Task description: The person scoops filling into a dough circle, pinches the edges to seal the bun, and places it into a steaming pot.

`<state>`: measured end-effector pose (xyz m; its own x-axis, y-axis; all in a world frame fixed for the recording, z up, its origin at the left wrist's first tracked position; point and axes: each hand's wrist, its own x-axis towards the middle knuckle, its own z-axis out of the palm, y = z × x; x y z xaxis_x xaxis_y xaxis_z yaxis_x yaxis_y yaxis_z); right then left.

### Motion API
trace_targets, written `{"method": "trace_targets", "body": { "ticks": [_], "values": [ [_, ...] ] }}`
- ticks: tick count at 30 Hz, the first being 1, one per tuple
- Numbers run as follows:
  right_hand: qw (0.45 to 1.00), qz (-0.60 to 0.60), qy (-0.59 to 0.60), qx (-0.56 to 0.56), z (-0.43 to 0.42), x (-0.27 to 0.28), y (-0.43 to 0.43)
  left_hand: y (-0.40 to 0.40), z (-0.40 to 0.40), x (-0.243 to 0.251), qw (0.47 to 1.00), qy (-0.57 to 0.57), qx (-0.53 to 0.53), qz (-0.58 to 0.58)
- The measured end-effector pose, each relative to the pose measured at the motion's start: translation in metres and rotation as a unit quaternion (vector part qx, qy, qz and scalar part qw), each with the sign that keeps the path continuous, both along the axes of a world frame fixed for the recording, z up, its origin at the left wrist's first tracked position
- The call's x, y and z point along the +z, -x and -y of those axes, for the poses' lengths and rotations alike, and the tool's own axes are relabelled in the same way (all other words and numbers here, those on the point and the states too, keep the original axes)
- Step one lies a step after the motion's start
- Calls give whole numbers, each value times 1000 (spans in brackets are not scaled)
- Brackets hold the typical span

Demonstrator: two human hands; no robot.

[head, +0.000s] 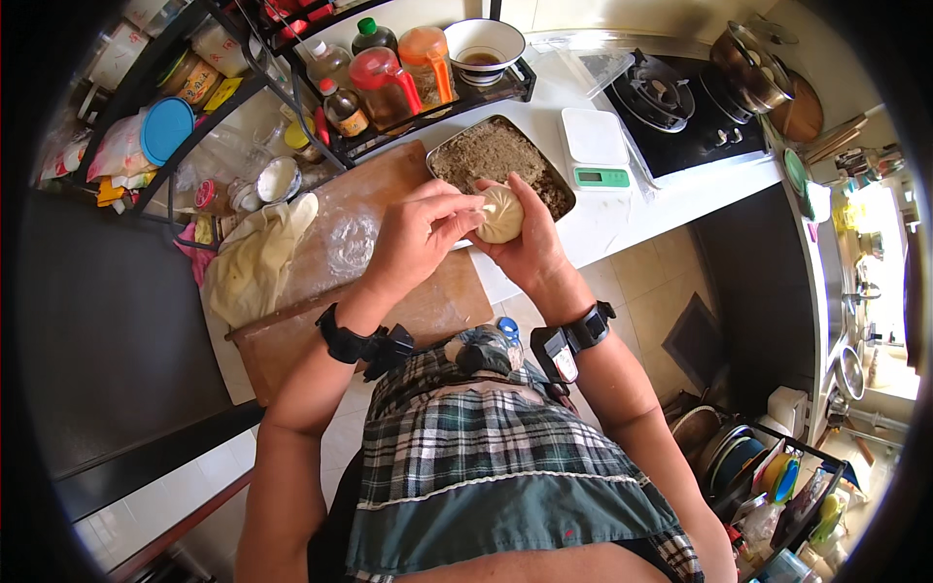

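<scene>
A round bun of pleated dough (501,215) rests in my cupped right hand (536,244), whose thumb and fingers curve around its sides. From the left, the thumb and fingertips of my left hand (423,233) pinch the gathered dough at the bun's edge. Just beyond both hands is a rectangular metal tray (566,208) of brown, crumbly filling (503,149), partly hidden by them. A wooden board (393,171) dusted with flour lies to the left, with a patch of flour (353,244) on it.
A cream cloth (262,262) lies over the board's left side. Bottles and pitchers (383,87) and a white bowl (485,51) stand on a black rack behind. Right of the tray are a kitchen scale (595,142) and a gas stove (700,146) with a metal pot (751,69).
</scene>
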<state>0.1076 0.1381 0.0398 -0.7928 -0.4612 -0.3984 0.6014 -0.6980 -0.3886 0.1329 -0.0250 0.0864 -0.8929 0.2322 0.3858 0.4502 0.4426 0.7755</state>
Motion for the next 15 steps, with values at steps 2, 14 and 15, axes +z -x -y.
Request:
{"method": "trace_targets", "body": {
  "ticks": [2, 14, 15],
  "values": [
    [1000, -18, -6, 18, -4, 2, 1, -1, -3, 6, 1000, 0, -12, -5],
    [993, -12, 15, 117, 2, 14, 0, 0, 10, 13, 999, 29, -8, 33],
    [992, -7, 36, 123, 4, 15, -2, 0, 11, 11, 999, 26, -5, 32]
  ]
}}
